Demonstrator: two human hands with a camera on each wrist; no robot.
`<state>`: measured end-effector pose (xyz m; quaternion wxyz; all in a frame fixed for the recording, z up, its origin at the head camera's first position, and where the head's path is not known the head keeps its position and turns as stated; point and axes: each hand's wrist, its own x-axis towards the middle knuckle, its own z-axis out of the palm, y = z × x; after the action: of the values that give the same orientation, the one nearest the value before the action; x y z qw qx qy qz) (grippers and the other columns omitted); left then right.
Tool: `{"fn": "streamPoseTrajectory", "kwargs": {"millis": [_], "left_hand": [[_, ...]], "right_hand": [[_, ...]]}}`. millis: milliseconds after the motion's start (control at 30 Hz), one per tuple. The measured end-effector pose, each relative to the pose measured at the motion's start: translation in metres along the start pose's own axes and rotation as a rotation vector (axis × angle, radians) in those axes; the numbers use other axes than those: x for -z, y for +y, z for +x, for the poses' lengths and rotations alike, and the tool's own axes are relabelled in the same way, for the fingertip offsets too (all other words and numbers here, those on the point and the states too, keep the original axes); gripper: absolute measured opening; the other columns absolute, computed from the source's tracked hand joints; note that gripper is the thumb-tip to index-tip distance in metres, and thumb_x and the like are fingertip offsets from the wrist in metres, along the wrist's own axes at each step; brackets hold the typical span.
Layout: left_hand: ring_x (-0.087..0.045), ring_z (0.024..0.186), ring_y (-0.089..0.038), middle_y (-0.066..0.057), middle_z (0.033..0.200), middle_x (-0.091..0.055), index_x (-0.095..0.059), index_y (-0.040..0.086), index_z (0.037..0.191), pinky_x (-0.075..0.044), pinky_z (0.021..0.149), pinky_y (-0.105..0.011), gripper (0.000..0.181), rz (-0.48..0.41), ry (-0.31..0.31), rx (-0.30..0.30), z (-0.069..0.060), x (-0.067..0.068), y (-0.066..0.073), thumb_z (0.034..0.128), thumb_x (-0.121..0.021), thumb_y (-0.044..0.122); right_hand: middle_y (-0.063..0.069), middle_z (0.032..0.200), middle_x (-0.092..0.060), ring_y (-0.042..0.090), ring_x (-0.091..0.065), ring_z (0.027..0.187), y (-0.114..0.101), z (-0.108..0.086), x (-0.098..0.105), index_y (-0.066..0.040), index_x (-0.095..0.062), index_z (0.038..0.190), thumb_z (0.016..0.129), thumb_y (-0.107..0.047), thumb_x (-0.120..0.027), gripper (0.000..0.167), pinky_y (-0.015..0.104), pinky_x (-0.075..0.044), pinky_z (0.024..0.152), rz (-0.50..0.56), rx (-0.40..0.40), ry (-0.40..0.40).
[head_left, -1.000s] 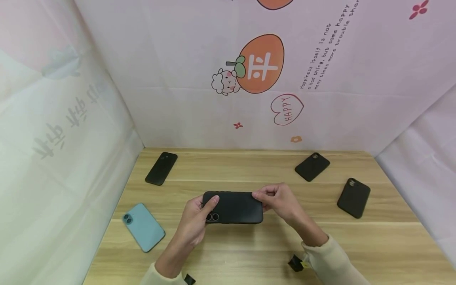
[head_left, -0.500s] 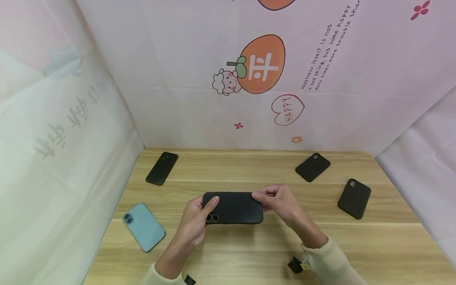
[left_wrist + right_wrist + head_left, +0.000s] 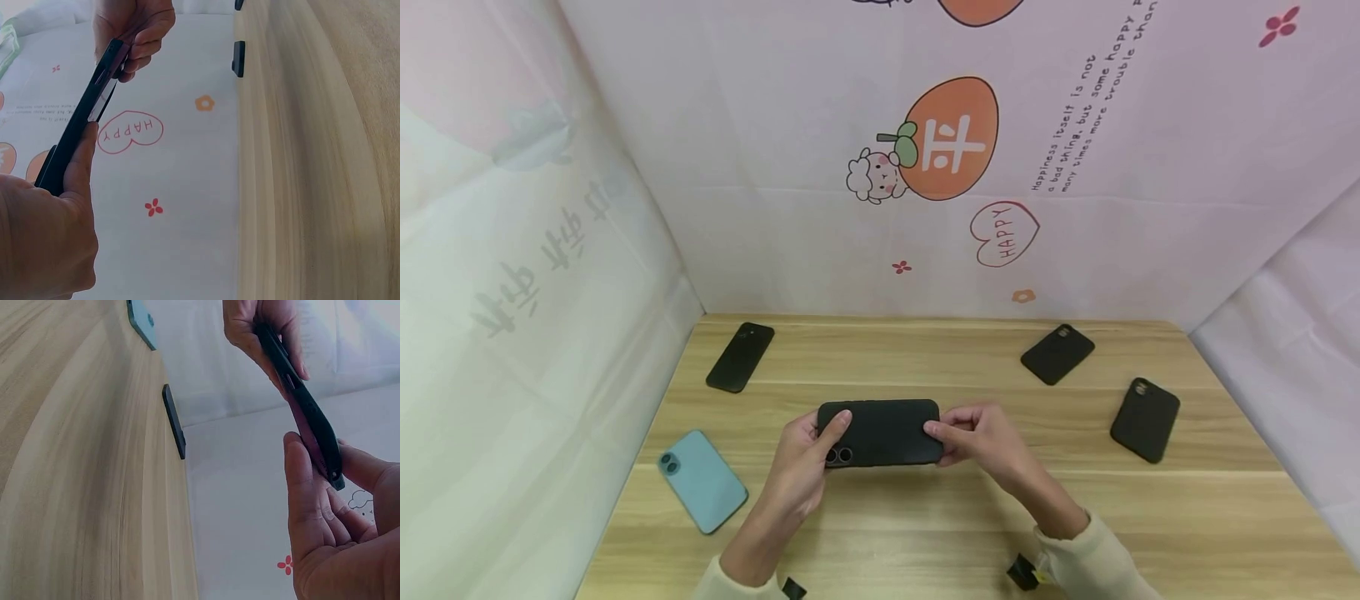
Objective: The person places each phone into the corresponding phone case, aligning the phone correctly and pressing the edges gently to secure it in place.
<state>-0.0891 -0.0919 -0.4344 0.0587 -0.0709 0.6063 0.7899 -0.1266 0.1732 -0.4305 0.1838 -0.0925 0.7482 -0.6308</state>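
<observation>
Over the middle of the table, a black phone case (image 3: 880, 435) is held level, its back and camera rings up in the head view. Its left end is gripped by my left hand (image 3: 801, 462), thumb across the back beside the rings. My right hand (image 3: 988, 437) pinches the opposite end between thumb and fingers. Along the case's underside, a purplish phone edge (image 3: 306, 428) shows in the right wrist view. Seen side-on in the left wrist view, the case (image 3: 81, 125) has a narrow gap near the right hand. Most of the phone's face is hidden.
A light blue phone (image 3: 703, 482) lies at the left, with a black phone (image 3: 740, 358) behind it. Two black phone cases (image 3: 1057, 354) lie at the right. White printed cloth (image 3: 775, 250) walls the wooden table (image 3: 887, 533) at the back and sides.
Both hands and the held case have shifted slightly left. My right hand has slid from the case's far corner to the middle of its right end.
</observation>
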Motion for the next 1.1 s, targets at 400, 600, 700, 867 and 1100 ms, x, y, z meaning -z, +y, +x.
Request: {"fn": "streamPoseTrajectory", "kwargs": {"millis": [400, 600, 700, 867, 1100], "left_hand": [[-0.071, 0.109, -0.016, -0.017, 0.119, -0.074, -0.066, -0.012, 0.122, -0.060, 0.093, -0.028, 0.033, 0.001, 0.013, -0.001, 0.004, 0.001, -0.002, 0.1075, -0.065, 0.017], [-0.071, 0.108, -0.015, -0.016, 0.118, -0.074, -0.066, -0.011, 0.121, -0.060, 0.092, -0.027, 0.032, 0.006, 0.008, -0.001, 0.004, 0.001, -0.002, 0.1074, -0.065, 0.018], [-0.071, 0.108, -0.015, -0.016, 0.117, -0.074, -0.067, -0.011, 0.121, -0.060, 0.092, -0.027, 0.031, 0.005, 0.007, 0.002, 0.004, 0.001, -0.002, 0.1078, -0.064, 0.016], [-0.072, 0.105, -0.016, -0.014, 0.113, -0.074, -0.067, -0.011, 0.119, -0.062, 0.089, -0.029, 0.027, -0.021, 0.002, 0.014, 0.005, 0.001, -0.002, 0.1080, -0.063, 0.013], [-0.073, 0.103, -0.017, -0.014, 0.111, -0.075, -0.067, -0.011, 0.119, -0.063, 0.087, -0.031, 0.027, -0.034, -0.002, 0.019, 0.005, 0.000, -0.001, 0.1079, -0.063, 0.013]], "right_hand": [[0.026, 0.092, -0.078, 0.042, -0.078, 0.085, 0.006, -0.003, -0.004, 0.015, -0.071, 0.102, 0.099, -0.017, -0.077, 0.033, 0.055, -0.063, 0.079, 0.027, -0.008, -0.132], [0.032, 0.095, -0.076, 0.044, -0.078, 0.089, 0.008, -0.004, -0.004, 0.013, -0.071, 0.098, 0.099, -0.018, -0.078, 0.031, 0.056, -0.063, 0.079, 0.047, -0.018, -0.185], [0.031, 0.095, -0.076, 0.048, -0.076, 0.091, 0.010, -0.004, -0.004, 0.011, -0.071, 0.097, 0.099, -0.019, -0.078, 0.031, 0.057, -0.062, 0.080, 0.049, -0.023, -0.202], [0.027, 0.094, -0.078, 0.046, -0.077, 0.090, 0.013, -0.005, -0.003, 0.012, -0.071, 0.097, 0.100, -0.017, -0.076, 0.029, 0.059, -0.061, 0.080, 0.057, 0.002, -0.214], [0.029, 0.094, -0.077, 0.040, -0.079, 0.088, 0.013, -0.006, -0.003, 0.017, -0.067, 0.094, 0.100, -0.013, -0.075, 0.031, 0.055, -0.062, 0.079, 0.074, 0.032, -0.211]]}}
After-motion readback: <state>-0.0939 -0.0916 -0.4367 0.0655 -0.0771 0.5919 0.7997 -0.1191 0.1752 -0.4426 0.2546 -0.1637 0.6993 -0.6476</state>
